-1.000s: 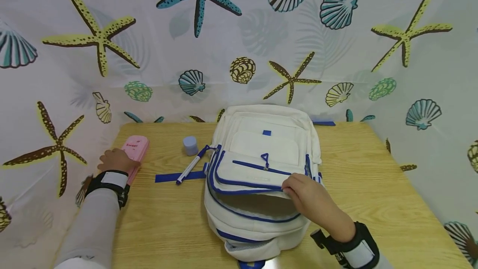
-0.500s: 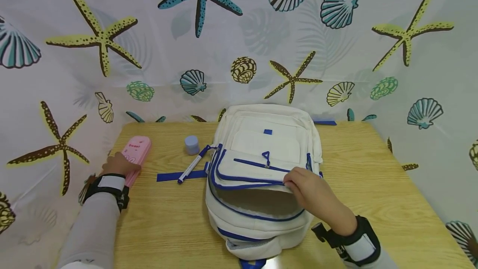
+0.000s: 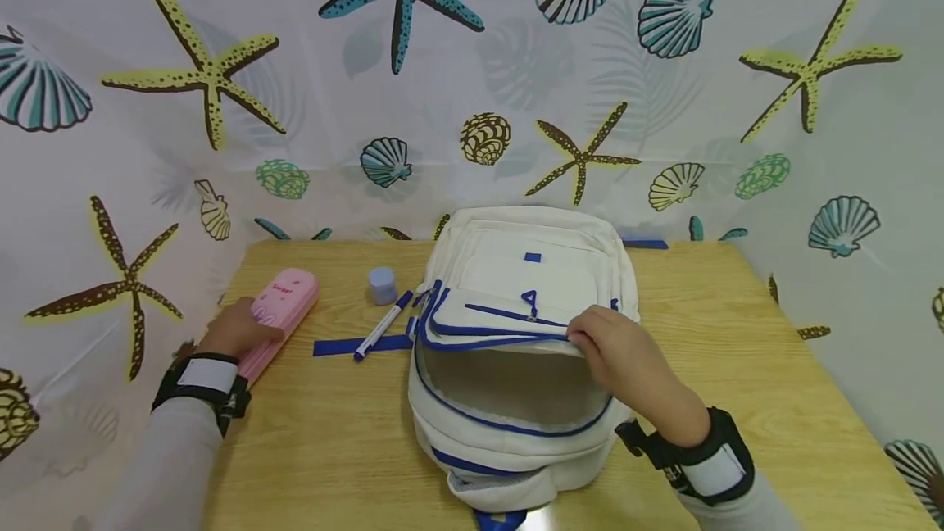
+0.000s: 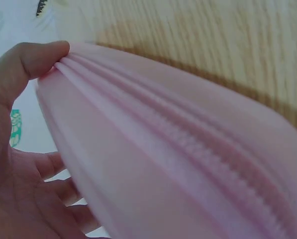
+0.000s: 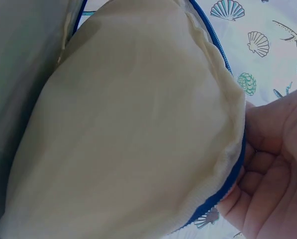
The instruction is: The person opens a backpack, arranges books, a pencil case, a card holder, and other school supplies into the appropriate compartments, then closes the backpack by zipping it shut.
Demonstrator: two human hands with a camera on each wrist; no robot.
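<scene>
On one wooden surface [image 3: 745, 351], we see one white backpack [image 3: 516, 447]; our right hand [image 3: 615, 355] pinches its raised flap [image 3: 509, 323]. Left of the backpack are one marker [image 3: 383, 326], one pale-blue pot [image 3: 383, 286] and, farthest, one pink case [image 3: 291, 294] our left hand [image 3: 238, 329] grips.

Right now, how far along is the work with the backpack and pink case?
Looks done: the backpack gapes open. In hand: the right hand holds its opening's edge; the left hand grips the pink case, outside the backpack. Probably remaining: putting the pink case inside, perhaps the marker and small blue tub too, as both are outside.
</scene>
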